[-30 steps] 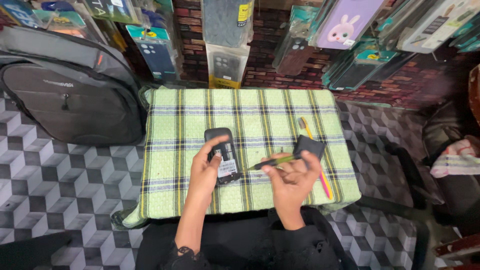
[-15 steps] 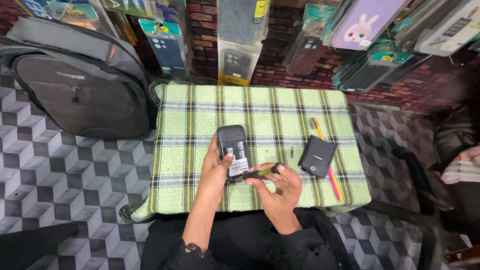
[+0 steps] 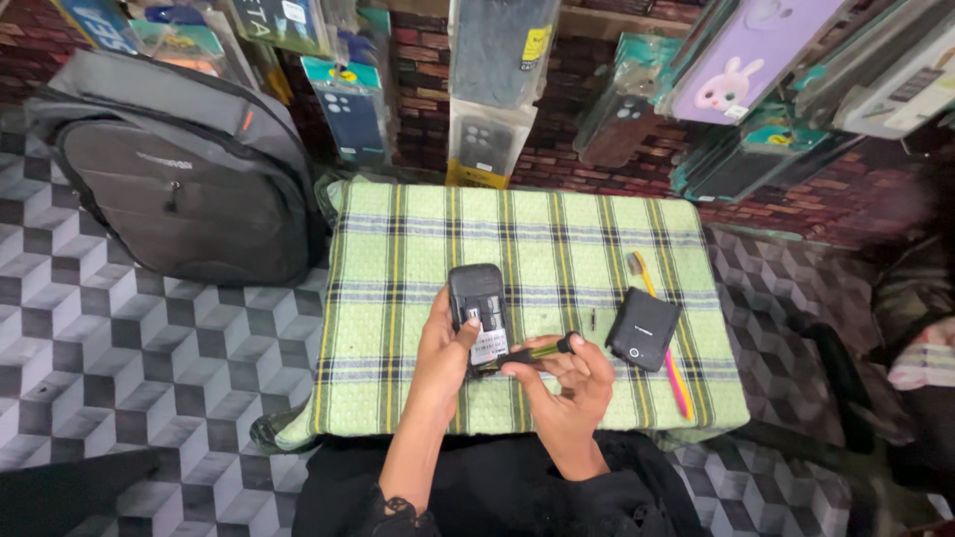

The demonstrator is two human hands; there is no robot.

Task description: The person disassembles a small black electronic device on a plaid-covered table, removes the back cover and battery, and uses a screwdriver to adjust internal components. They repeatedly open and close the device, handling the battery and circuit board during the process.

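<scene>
L hand (image 3: 445, 350) grips a small dark phone (image 3: 477, 313) w/ its back cover off, held face-down just above the bench (image 3: 398, 259); thumb lies across the phone's open back, other fingers wrapped under its left edge, so fingers are pinching the phone body. R hand (image 3: 569, 383) holds a thin screwdriver (image 3: 532, 352) w/ yellow-green shaft & black handle end; thumb and forefinger pressed together on the shaft, tip pointing left at the phone's lower edge, touching or nearly so, can't tell which. Both hands sit over the near-middle of the bench, close to the person's lap.

Bench is covered w/ a green plaid cloth (image 3: 557, 229) w/ dark stripes. To the R of the hands, apart from them, the black back cover (image 3: 644, 328) lies flat on the cloth, tilted a bit. Under/behind it a long yellow-and-pink brush (image 3: 665, 343) runs diagonally, bristle end toward the far side. A tiny dark bit (image 3: 594, 320), prob. a screw, lies between screwdriver and cover.

Left of the bench, a grey backpack (image 3: 189, 179) leans on the patterned tile floor (image 3: 119, 368). Behind the bench, a brick wall w/ hanging phone cases (image 3: 487, 89) in clear packs, incl. a lilac one w/ a rabbit (image 3: 736, 70).
</scene>
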